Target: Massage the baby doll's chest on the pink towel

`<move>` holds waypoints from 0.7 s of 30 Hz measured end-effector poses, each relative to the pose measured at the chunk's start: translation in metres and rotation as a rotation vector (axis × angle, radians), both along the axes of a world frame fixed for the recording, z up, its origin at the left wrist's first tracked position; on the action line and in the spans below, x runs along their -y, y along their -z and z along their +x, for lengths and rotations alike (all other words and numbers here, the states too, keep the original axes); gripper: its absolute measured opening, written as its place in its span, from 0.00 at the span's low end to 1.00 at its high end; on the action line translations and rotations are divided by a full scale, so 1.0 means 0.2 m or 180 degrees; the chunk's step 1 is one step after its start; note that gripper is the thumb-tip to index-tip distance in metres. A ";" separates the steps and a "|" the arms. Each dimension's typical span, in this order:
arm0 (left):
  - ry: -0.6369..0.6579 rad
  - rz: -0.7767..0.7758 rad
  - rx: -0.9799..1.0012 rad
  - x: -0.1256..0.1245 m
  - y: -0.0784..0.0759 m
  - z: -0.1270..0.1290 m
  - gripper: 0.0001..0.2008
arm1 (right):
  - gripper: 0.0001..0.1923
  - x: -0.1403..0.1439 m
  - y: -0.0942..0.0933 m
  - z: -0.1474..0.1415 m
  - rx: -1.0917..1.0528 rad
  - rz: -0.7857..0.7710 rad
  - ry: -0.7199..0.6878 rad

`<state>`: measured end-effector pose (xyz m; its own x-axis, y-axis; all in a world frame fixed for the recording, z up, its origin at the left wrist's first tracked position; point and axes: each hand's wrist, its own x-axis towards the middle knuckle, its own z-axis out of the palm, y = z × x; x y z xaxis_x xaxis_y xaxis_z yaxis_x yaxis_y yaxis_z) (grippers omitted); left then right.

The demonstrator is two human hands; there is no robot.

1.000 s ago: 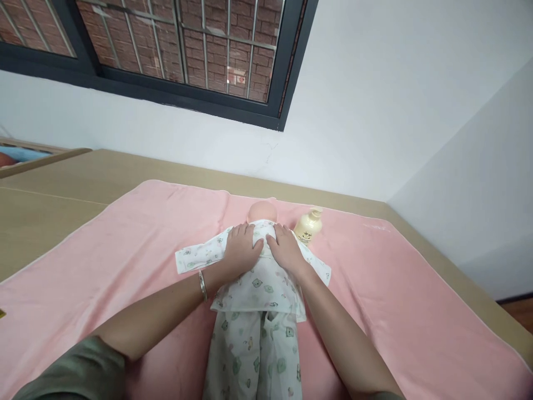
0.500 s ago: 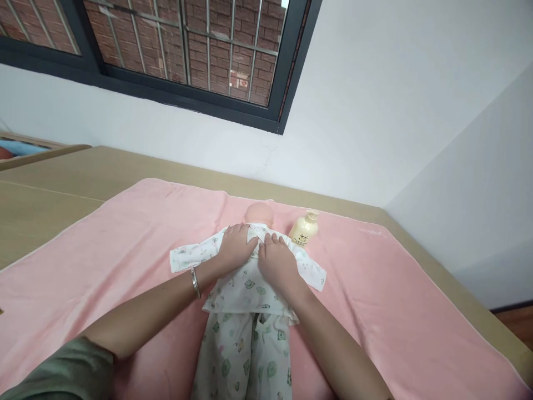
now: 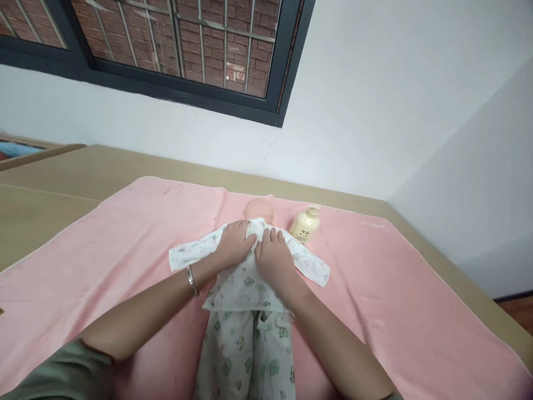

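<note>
A baby doll (image 3: 259, 210) lies on its back, dressed in a white baby shirt (image 3: 241, 291) printed with green figures. Matching trousers (image 3: 233, 355) cover its legs, and both sleeves stretch out sideways. At the upper chest, my left hand (image 3: 235, 244) rests with its fingers over the shirt and its thumb at the neckline. My right hand (image 3: 275, 258) is closed at the other side of the neckline, its fingers curled on the cloth. Between the two hands the collar fabric is bunched up. My palms hide part of the chest.
A pale yellow pump bottle (image 3: 306, 224) stands to the right of the doll's head. Beneath everything is a pink blanket (image 3: 387, 289) over a wooden surface (image 3: 54, 178). A white wall and a barred window (image 3: 187, 50) lie beyond.
The collar cloth between my hands looks slightly more lifted and gathered. My hands remain at the neckline, with only a small shift. The camera view has moved a little.
</note>
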<state>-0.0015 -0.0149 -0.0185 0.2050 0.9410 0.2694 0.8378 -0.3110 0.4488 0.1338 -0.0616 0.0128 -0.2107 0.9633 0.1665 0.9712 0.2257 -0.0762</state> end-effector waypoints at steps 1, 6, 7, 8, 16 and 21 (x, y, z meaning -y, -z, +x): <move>-0.0011 0.0028 -0.0002 0.00 0.00 0.00 0.19 | 0.27 0.01 0.00 0.00 -0.0043 -0.0014 -0.0027; -0.0137 0.0751 -0.0389 0.12 0.07 0.06 0.24 | 0.29 -0.08 0.00 0.08 -0.0524 -0.0212 0.0175; -0.0124 0.0848 -0.0452 0.14 0.08 0.07 0.25 | 0.29 -0.11 0.01 0.09 -0.0617 -0.0239 0.0244; -0.0107 0.0905 -0.0492 0.16 0.09 0.08 0.25 | 0.30 -0.13 0.01 0.11 -0.0700 -0.0269 0.0274; 0.0069 0.0497 -0.0183 0.07 0.04 0.02 0.25 | 0.31 -0.13 0.02 0.10 -0.0673 -0.0318 0.0240; 0.0185 0.0248 0.0104 0.01 0.02 -0.01 0.23 | 0.30 -0.04 0.01 0.02 -0.0234 -0.0169 0.0100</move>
